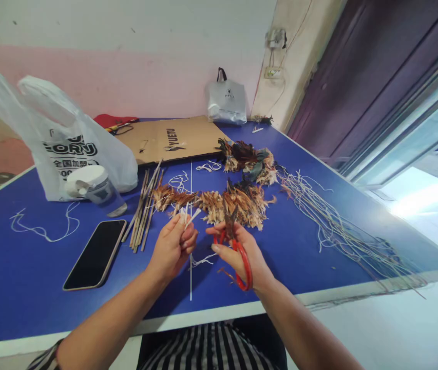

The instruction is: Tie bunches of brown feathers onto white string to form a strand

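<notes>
1. While the left hand (173, 245) pinches one small bunch of white strips (185, 216) between thumb and curled fingers, the right hand (246, 253) is closed around one pair of red-handled scissors (235, 245), blades pointing away from the body.
2. Both hands are above the blue table (299, 262), near each other but apart; the number of strips is too unclear to count.
3. Just beyond them lie brown feathers (242, 204) in a ragged row, with one darker feather heap (247, 156) behind.
4. Left of the feathers is one bundle of thin sticks (141, 210) — several, overlapping — and one phone (95, 254) nearer the body.
5. Two bags stand farther back: one white plastic bag (59, 133), with one clear cup (103, 192) before it, and one silver bag (226, 100).
6. One cardboard sheet (191, 134) lies between the bags — many pale strands (330, 221) spread at right.
</notes>
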Demonstrator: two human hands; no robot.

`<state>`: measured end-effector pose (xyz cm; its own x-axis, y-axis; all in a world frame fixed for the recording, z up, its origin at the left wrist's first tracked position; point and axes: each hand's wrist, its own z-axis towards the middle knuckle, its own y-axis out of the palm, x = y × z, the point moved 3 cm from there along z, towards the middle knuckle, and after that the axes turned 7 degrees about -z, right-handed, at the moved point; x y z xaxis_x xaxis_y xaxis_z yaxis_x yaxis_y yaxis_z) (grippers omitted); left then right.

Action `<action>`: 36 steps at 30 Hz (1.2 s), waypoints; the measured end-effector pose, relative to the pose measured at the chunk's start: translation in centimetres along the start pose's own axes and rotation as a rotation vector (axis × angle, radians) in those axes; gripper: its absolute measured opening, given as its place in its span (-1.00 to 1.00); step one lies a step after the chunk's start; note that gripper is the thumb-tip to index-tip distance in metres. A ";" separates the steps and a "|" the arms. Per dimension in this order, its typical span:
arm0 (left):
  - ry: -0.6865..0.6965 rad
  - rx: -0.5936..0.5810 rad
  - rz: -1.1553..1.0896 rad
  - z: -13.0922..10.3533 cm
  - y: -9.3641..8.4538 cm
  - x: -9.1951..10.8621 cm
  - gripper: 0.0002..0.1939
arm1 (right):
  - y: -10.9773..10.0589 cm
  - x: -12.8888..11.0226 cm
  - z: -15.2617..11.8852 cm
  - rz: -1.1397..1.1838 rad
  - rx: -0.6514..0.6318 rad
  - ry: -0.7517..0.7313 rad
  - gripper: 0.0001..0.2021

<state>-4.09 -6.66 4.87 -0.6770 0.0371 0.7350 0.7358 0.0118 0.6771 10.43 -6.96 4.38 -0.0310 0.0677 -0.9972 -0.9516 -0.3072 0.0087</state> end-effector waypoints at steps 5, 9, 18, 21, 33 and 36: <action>0.069 0.053 -0.183 0.5 1.4 0.8 -0.83 | 2.7 1.4 0.8 0.175 -0.162 -0.050 -0.59; 0.139 0.090 -0.209 0.8 1.0 1.5 -0.91 | 3.3 2.4 1.1 0.228 -0.138 0.141 -0.64; 0.158 0.095 -0.187 0.7 -0.2 0.8 -0.85 | 3.0 1.7 1.4 0.291 -0.089 0.240 -0.68; 0.172 0.149 -0.122 0.9 -0.9 0.8 -0.90 | 2.6 1.4 1.4 0.304 -0.099 0.232 -0.69; 0.592 0.278 0.960 1.3 -7.8 4.9 -0.81 | -1.1 -1.5 3.0 0.107 -0.136 0.171 -0.68; 0.579 0.287 0.974 0.9 -7.8 5.5 -0.81 | -1.4 -2.2 3.6 0.094 -0.128 0.153 -0.68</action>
<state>-13.57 -5.62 3.62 0.3237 -0.3048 0.8957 0.8745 0.4577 -0.1603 10.74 -3.28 6.81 -0.0619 -0.1084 -0.9922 -0.8999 -0.4239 0.1025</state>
